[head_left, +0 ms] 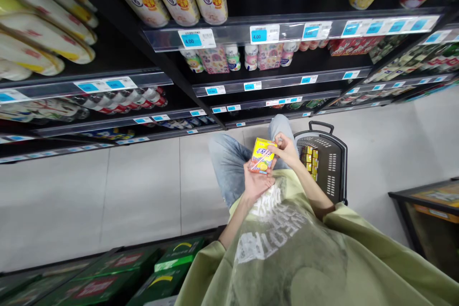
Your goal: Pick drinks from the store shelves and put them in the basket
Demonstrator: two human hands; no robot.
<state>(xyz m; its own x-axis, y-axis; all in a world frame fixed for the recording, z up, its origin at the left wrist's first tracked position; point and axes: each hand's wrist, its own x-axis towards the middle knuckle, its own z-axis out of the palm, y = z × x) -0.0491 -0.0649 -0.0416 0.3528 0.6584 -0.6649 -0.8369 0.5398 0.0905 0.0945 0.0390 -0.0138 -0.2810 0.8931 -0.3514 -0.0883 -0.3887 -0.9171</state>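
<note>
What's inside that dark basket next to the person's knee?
Small, mostly yellow packs sit grouped along one side of the basket. The person's right forearm covers the near part of that side, so anything beneath it is hidden.

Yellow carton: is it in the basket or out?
Out: the yellow carton is held by the right hand at its upper right and the left hand lower down, apart from the basket.
</note>
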